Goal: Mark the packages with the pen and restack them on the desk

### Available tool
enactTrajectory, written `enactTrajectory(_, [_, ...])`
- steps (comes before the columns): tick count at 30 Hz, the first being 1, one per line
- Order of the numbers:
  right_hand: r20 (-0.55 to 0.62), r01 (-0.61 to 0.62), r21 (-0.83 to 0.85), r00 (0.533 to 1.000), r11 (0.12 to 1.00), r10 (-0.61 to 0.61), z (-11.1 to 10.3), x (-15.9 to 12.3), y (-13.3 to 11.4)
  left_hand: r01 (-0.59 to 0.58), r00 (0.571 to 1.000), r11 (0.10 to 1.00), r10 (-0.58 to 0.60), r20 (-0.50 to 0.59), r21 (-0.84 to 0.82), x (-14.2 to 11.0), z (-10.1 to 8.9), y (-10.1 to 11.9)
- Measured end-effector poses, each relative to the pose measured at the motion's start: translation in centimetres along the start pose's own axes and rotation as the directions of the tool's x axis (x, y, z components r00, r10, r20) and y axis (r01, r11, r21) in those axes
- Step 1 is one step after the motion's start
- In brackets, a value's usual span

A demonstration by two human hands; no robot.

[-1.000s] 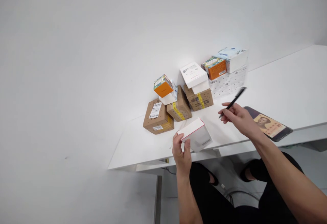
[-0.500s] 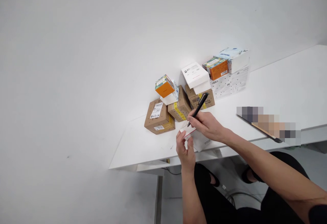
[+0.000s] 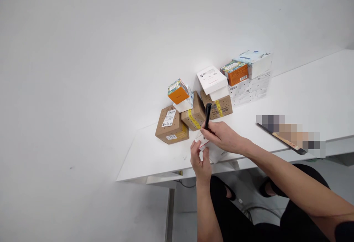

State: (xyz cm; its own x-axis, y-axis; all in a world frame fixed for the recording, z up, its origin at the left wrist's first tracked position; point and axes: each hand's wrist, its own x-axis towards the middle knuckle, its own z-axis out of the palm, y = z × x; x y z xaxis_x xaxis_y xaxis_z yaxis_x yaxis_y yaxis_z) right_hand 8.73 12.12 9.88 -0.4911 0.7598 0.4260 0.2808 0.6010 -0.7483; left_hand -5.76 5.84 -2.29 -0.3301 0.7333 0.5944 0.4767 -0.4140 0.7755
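Observation:
My right hand is closed around a black pen, which stands nearly upright with its lower end at a small white box. The box has a red line along one edge and grey lettering on its face. My left hand grips the box's near left end between thumb and fingers, at the table's front edge. My right hand covers part of the box, so whether the pen tip touches it I cannot tell.
On the white table, brown cartons stand by the wall. An orange box, a white box and another orange box sit stacked among tissue packs. A blurred flat object lies at the right.
My right hand has shifted slightly left, and the pen has swung from a rightward slant to nearly upright. My left hand and the white box have hardly moved.

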Motion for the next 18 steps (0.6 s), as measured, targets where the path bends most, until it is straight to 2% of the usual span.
enactTrajectory(14, [0.031,0.029,0.013,0.999,0.999,-0.030,-0.10,0.00,0.02,0.009,1.000,1.000,-0.009,0.007,-0.029,-0.02,-0.07,-0.33])
enactTrajectory(16, [0.015,0.034,0.029,0.999,0.999,-0.034,0.01,-0.02,0.16,0.017,1.000,1.000,-0.017,0.007,-0.020,-0.02,-0.08,-0.31])
enactTrajectory(18, [-0.058,0.023,0.082,0.998,0.996,-0.018,0.07,-0.08,0.27,0.026,1.000,1.000,-0.026,0.009,-0.010,-0.02,-0.10,-0.28])
